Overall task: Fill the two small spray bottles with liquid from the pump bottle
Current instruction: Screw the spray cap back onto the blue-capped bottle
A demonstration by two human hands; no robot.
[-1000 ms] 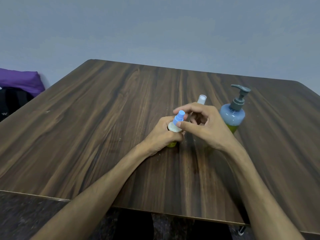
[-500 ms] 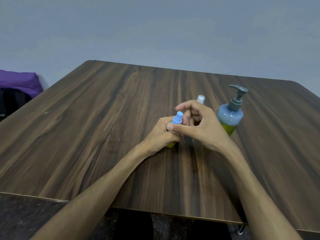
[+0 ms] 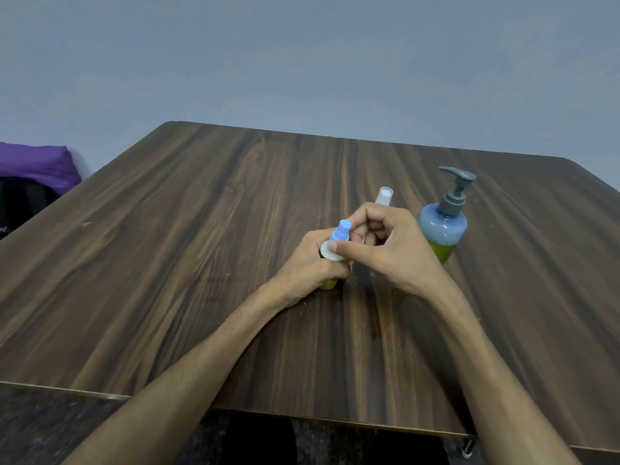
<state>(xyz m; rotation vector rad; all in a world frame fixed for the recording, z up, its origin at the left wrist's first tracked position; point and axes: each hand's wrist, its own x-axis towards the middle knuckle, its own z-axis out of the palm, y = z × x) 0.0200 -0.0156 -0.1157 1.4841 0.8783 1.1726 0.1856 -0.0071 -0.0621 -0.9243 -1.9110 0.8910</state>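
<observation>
1. Holding a small spray bottle [image 3: 328, 282] upright on the counter [image 3: 201, 263], the left hand [image 3: 310, 266] wraps its body.
2. Right hand [image 3: 385, 250] pinches its white collar [image 3: 330, 254], just above that grip.
3. Likely light, smooth, easily tipped; best held low.

Plain room: wooden table [image 3: 235, 229], bare wall [image 3: 302, 62]

Matt wood-grain table [image 3: 201, 263]; seemingly glossy plastic pump bottle [image 3: 442, 229].

The left hand [image 3: 310, 263] is gripping a small spray bottle [image 3: 330, 260] on the table [image 3: 201, 229]; the right hand [image 3: 385, 250] is pinching its blue nozzle [image 3: 341, 231]. The pump bottle [image 3: 443, 226] is standing at two o'clock.
</observation>
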